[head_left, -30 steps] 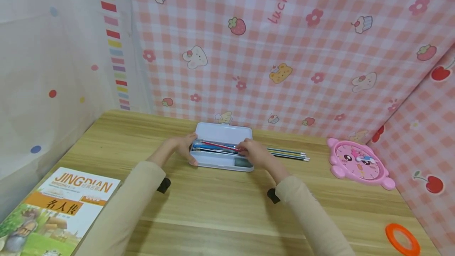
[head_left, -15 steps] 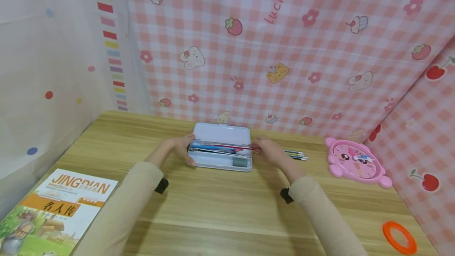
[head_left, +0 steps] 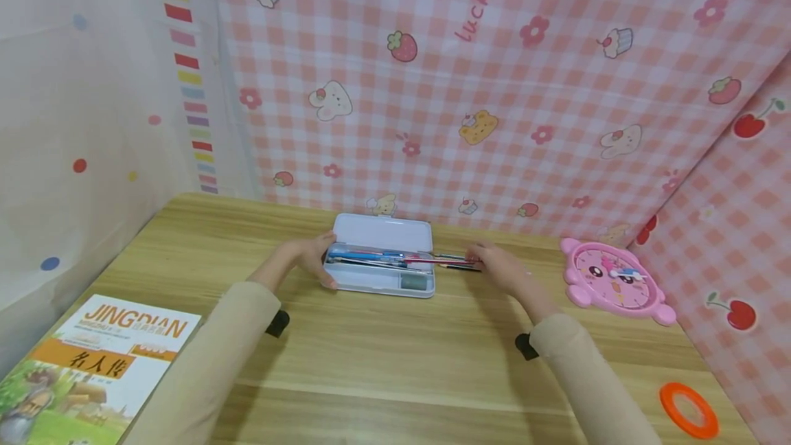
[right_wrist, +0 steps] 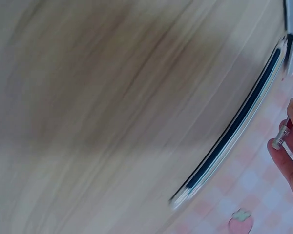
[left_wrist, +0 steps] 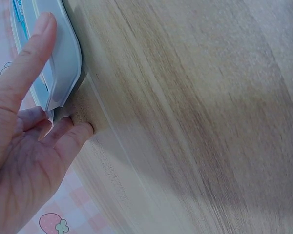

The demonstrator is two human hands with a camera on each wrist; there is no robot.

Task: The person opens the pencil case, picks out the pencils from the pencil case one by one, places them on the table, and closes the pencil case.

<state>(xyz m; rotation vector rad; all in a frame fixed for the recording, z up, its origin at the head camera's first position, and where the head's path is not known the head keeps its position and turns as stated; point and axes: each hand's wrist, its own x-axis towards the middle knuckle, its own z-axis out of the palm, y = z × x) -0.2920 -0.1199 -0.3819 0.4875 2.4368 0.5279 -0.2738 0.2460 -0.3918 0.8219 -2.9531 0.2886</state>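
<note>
An open white pencil case (head_left: 364,279) lies on the table with its lid leaning back. Blue and other pens (head_left: 364,256) fill its rear part, and a dark grey-green block (head_left: 414,282) sits in its front right compartment. At the case's left end my left hand (head_left: 312,261) holds it, thumb along the front and fingers round the end. My right hand (head_left: 497,266), right of the case, pinches a red pencil (head_left: 441,261) near its metal-capped end; the pencil reaches left over the case. Beneath it lie dark pencils (right_wrist: 234,124) on the table, partly hidden.
A pink animal-shaped clock (head_left: 618,280) lies at the right. An orange ring (head_left: 689,409) is near the right front edge. At the left front lies a book (head_left: 101,369). A pink checked cloth (head_left: 395,108) hangs behind the table (head_left: 402,376).
My right hand has moved right from over the case, drawing the red pencil with it. The block in the case now shows fully. My left hand stays at the case's left end.
</note>
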